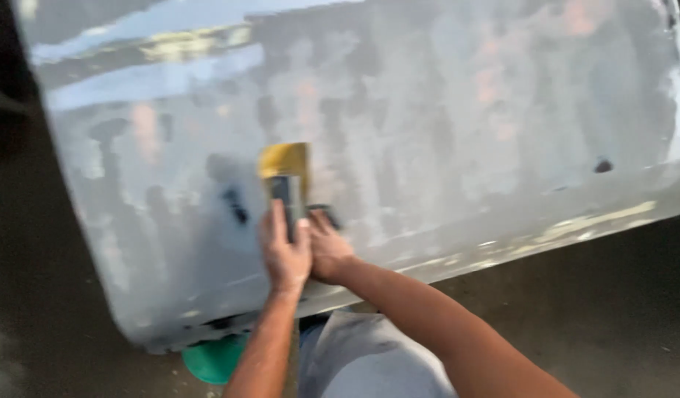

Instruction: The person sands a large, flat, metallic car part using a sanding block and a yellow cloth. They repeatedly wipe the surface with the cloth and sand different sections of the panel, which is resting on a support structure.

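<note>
A large grey-white body panel (443, 125) with rounded corners is seen tilted across nearly the whole view, its surface sanded and patchy with pale filler, pinkish spots and darker streaks. It serves as the landmark here. Below and around the panel, a dark floor (620, 309) is visible. Under the panel's lower edge, the person's grey-clad lap (369, 361) is seen, and just left of that, beneath the panel's lower left corner, part of a green round object (211, 359) shows; what it is cannot be told.

On the panel's lower middle area, a sanding block (286, 180) is laid flat, its yellow abrasive face showing at the far end and a darker body nearer the person. Both hands are placed on it. The left hand (283, 254) is wrapped over the near end of the block, fingers curled closed and pressed onto it. The right hand (327, 250) is set just beside the left, touching it, its fingers bent over the block's right edge; because of motion blur, it cannot be told exactly how firmly that hand clasps it.

A small dark mark (603, 166) is seen near the panel's right edge, and another dark smudge (235, 205) lies just left of the block.
</note>
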